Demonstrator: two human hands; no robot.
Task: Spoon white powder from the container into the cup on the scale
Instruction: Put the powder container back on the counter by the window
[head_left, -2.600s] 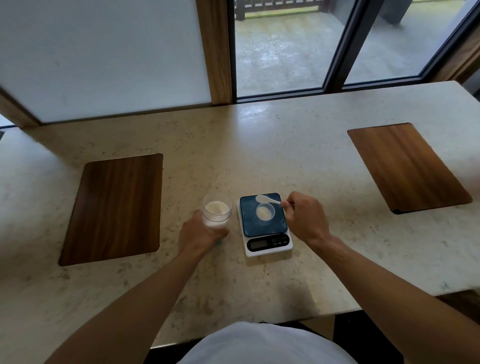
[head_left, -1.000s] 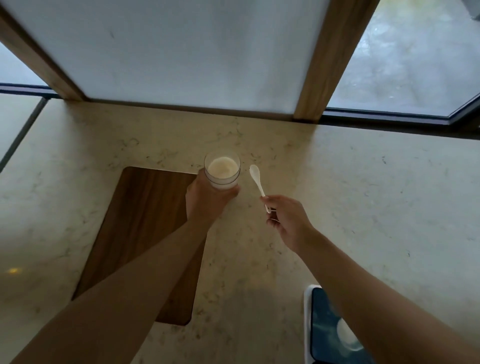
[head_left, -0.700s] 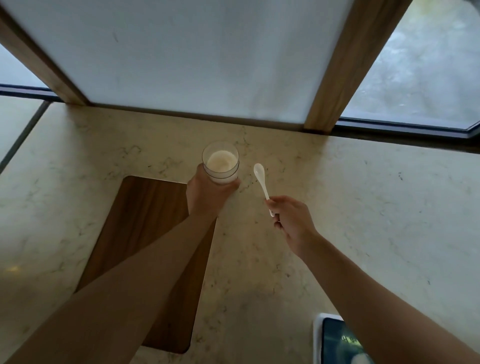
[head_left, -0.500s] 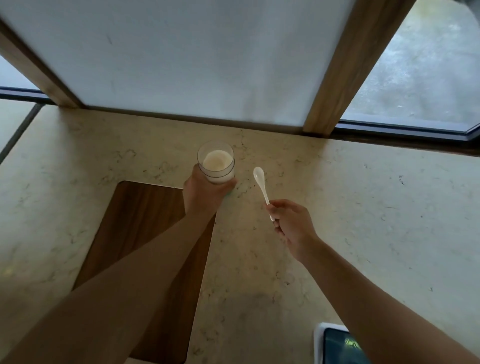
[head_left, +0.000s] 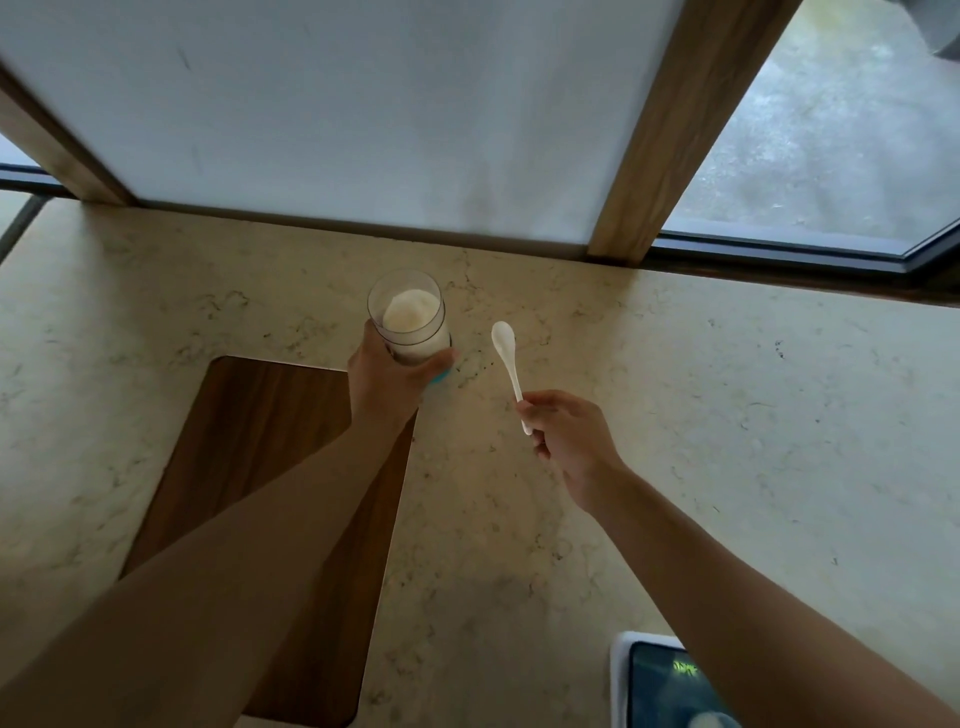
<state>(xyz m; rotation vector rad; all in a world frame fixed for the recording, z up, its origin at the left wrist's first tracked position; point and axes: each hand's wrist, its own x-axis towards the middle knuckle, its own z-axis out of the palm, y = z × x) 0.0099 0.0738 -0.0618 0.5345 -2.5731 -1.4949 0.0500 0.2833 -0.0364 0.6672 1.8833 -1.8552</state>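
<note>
My left hand (head_left: 387, 382) grips a clear container (head_left: 410, 325) of white powder near the far side of the stone counter, close to the window wall. Just to its right, my right hand (head_left: 569, 439) pinches the handle of a white spoon (head_left: 507, 358), whose bowl points away from me and looks empty. A corner of the scale (head_left: 657, 680), white-rimmed with a dark top and a lit green display, shows at the bottom right edge, partly behind my right forearm. A pale round shape at the bottom edge there may be the cup (head_left: 714, 719).
A dark wooden mat (head_left: 249, 467) lies on the counter under my left forearm. A frosted panel (head_left: 363, 114) and a wooden post (head_left: 670, 130) stand at the counter's far edge, with a window (head_left: 831, 130) to the right.
Since 2.6 s ago both hands left the scale, carrying the container and the spoon toward the far side of the counter. In the last second they barely moved; the view shifted slightly.
</note>
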